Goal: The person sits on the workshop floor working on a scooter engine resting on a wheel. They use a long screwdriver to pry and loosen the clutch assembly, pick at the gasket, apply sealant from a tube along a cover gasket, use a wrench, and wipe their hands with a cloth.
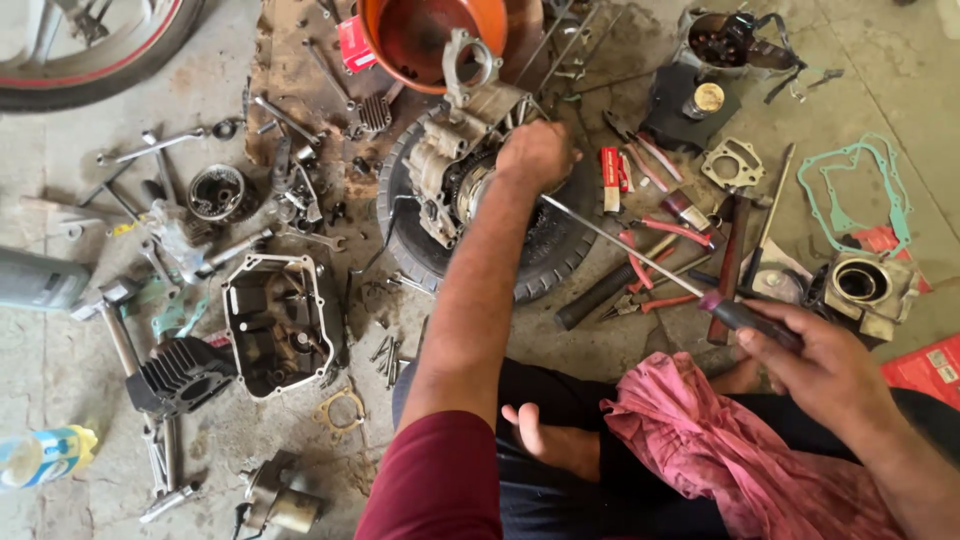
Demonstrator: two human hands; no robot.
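At the floor's (60,330) far left edge lies a grey canister (35,280), and near the left bottom corner a blue and yellow bottle (40,455). Just right of these sit a black finned cylinder (180,375) and loose wrenches (150,145), with a wheel (90,50) at the top left corner. Next comes an open engine cover (275,320), hollow side up, with bolts (388,352) scattered just beside it and a thin gasket ring (340,410) below it.

In the middle, an engine case (455,165) rests on a black tyre (545,250), below an orange basin (430,35) at the top edge. The left hand (535,155) lies curled on the right side of the engine case, fingers folded over the metal; whether it grips a part there cannot be told.

A long screwdriver (640,255) runs from the engine case down to the right, its steel shaft crossing the tyre and a heap of red-handled pliers (665,235). The right hand (810,360) is closed around its dark handle, thumb on top. A pink rag (720,440) lies over the person's lap near the bottom edge.

Farther right, a metal gasket (733,162) and a green paper gasket (855,190) lie flat on the floor, and a grey cylinder block (865,285) stands just beyond the right hand. A red packet (925,370) touches the right edge.
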